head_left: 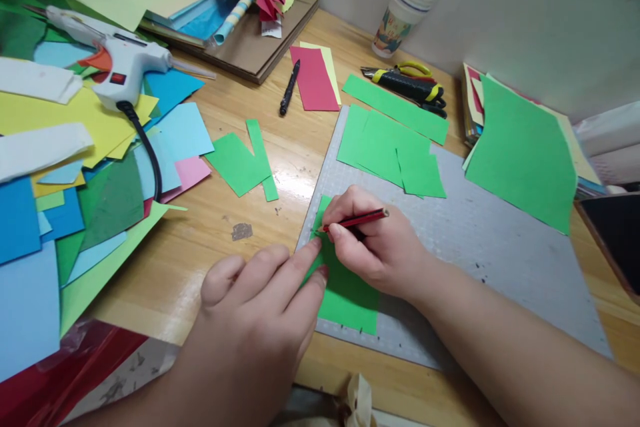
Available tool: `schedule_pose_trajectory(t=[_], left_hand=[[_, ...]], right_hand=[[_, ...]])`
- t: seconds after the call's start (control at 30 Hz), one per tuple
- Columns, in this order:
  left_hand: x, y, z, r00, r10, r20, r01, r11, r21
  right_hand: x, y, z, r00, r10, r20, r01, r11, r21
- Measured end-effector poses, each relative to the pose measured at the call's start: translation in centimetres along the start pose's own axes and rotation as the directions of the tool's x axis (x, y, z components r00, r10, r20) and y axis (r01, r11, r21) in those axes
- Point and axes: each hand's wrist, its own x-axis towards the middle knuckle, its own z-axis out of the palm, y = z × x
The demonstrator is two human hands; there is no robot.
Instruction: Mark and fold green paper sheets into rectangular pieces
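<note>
My right hand point(377, 240) is closed round a dark red pencil point(367, 218), its tip against a green paper piece point(353, 300). That paper lies flat on the grey cutting mat point(480, 307), near the mat's left edge. With fingers stretched out, my left hand point(265, 300) rests on the paper's left side, fingertips close to the pencil tip. Part of the paper is hidden under both hands. Beyond them on the mat lie more green paper pieces point(380, 140), and a green paper strip point(397, 110) sits along the mat's far edge.
A hot glue gun point(127, 67) lies on piled coloured paper at left. Green scraps point(237, 163), a black pen point(290, 88) and red paper point(316, 80) are on the table. Farther back are pliers point(407, 83) and a stack of paper cups point(405, 13). Green sheets point(525, 147) lean at right.
</note>
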Motion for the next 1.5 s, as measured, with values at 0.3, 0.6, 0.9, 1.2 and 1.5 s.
schedule_pose_trajectory(t=[0.3,0.6,0.9,1.2,1.5], left_hand=[[0.2,-0.1,-0.3,1.000,0.020,0.012,-0.020,0.999,0.026],[0.3,-0.2,-0.3,1.000,0.023,0.015,-0.023,1.000,0.009],[0.3,0.0,-0.4,1.000,0.020,0.005,-0.020,1.000,0.007],[0.3,0.0,-0.3,1.000,0.018,-0.006,-0.018,1.000,-0.008],[0.3,0.0,-0.8,0.997,-0.077,0.004,0.077,0.997,0.008]], right_hand=[[0.0,-0.5,-0.1,0.998,0.018,0.060,-0.014,0.997,-0.078],[0.0,-0.2,0.0,1.000,-0.005,0.030,0.006,1.000,-0.023],[0.1,-0.3,0.0,0.999,0.027,0.043,-0.023,0.997,-0.080],[0.1,-0.5,0.0,0.998,0.038,0.053,-0.035,0.998,-0.046],[0.2,0.9,-1.1,0.924,0.099,-0.368,-0.098,0.995,0.021]])
